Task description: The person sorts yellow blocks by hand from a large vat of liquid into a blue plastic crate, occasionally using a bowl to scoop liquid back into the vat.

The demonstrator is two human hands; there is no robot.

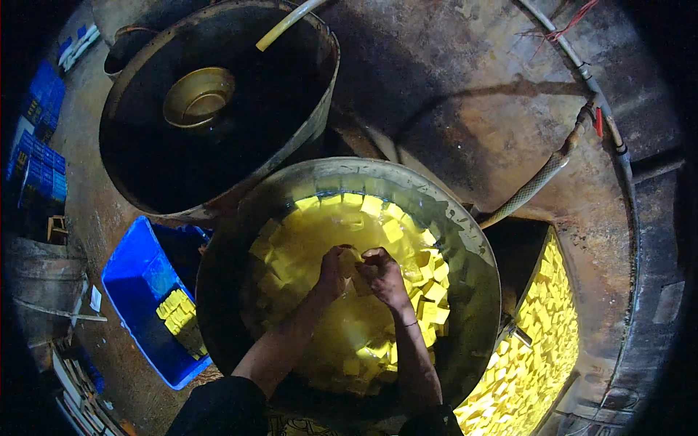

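Note:
In front of me is a large round metal basin (473, 240) of cloudy yellow liquid. Many yellow blocks (434, 292) with squared sides, perhaps tofu, lie along its right side and far rim. Over the middle of the liquid, my left hand (334, 275) grips a dull yellow piece (349, 262). The fingers of my right hand (385, 279) pinch at that piece's right edge. My fingers hide much of the piece, so its exact shape is unclear. A thin band circles my right wrist.
A blue plastic crate (133, 267) at left holds several yellow blocks. Behind stands a dark vat (327, 103) with a metal bowl (199, 98) and a hose (289, 24) over its rim. A container heaped with yellow pieces (531, 349) stands right, near a ribbed hose (537, 182).

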